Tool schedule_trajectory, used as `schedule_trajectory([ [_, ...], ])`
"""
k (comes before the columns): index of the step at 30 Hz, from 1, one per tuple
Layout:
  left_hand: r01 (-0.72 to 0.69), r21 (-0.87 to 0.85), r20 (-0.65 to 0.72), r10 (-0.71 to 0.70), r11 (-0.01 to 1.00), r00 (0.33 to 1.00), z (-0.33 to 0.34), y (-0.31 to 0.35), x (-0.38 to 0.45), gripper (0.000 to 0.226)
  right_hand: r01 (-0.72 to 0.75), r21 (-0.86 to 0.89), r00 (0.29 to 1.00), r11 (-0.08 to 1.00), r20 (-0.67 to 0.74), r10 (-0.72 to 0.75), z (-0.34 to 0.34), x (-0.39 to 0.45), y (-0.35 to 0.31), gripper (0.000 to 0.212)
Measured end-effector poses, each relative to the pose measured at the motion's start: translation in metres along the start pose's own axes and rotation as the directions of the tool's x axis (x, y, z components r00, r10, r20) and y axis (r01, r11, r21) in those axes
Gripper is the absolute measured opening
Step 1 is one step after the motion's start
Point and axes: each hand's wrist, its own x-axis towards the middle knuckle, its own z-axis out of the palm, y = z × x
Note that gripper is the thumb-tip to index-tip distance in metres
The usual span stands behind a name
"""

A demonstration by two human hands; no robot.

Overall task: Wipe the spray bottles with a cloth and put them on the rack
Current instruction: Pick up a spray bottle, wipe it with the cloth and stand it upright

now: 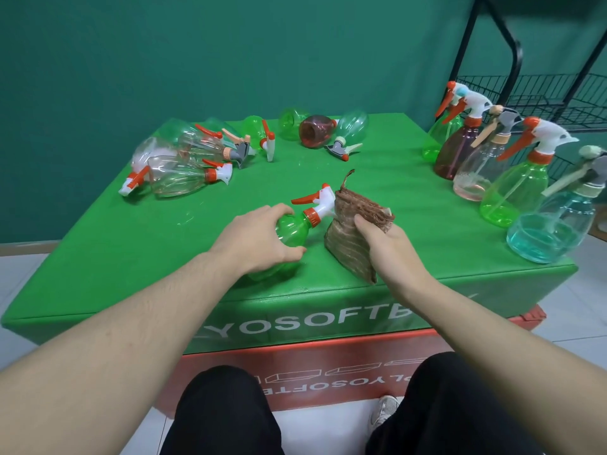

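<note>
1. bottle (pixel 292 229), green with a white and orange trigger head, lies on its side on the green bench (pixel 410 224) right in front of me. my left hand (pixel 259 238) curls over its body and grips it.
2. cloth (pixel 353 231), brown and folded, is pinched in my right hand (pixel 384 244), fingers closed round it. its top edge is at the bottle's spray head; whether it actually touches i cannot tell.
3. long axis of the bottle runs from near-left, where the base sits under my left palm, up to the far-right, where the nozzle points at the cloth. so the cloth hand is the nearer one to the head and neck, and i judge the wipe starts there and runs back along the body.
4. dirty bottles (pixel 184 159) lie tumbled at the far left and back of the bench. a row of upright bottles (pixel 512 178) stands along the right edge, nearest my right hand.
5. rack (pixel 538 93), black wire, stands beyond the right edge, well apart from both hands. no bottle is visible on it, so i judge the shelving step not yet begun.
6. writing: white letters on the bench front read "yosoft", partly hidden by my arms. the red block (pixel 328 366) below shows the same wording upside down.
</note>
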Motion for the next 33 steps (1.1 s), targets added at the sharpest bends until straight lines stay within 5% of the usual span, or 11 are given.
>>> schedule_trajectory([
  [7,-0.027,0.048,0.023,0.026,0.998,0.999,0.001,0.004,-0.003,0.081,0.013,-0.076,0.999,0.997,0.034,-0.011,0.008,-0.002,-0.012,0.041],
  [21,0.081,0.004,0.022,-0.081,0.997,0.996,-0.004,0.004,0.003,0.082,-0.036,-0.103,0.992,0.994,0.12,0.048,-0.01,0.015,-0.02,0.025],
  [29,-0.018,0.045,0.03,0.017,0.999,0.999,-0.008,0.0,-0.019,0.087,-0.125,0.196,0.992,0.973,0.005,0.127,-0.027,0.018,-0.037,0.022],
  [33,-0.043,0.101,0.062,0.037,0.994,0.997,-0.011,-0.01,-0.028,0.101,-0.099,0.14,0.995,0.985,0.007,0.099,-0.027,0.024,-0.036,0.021],
])
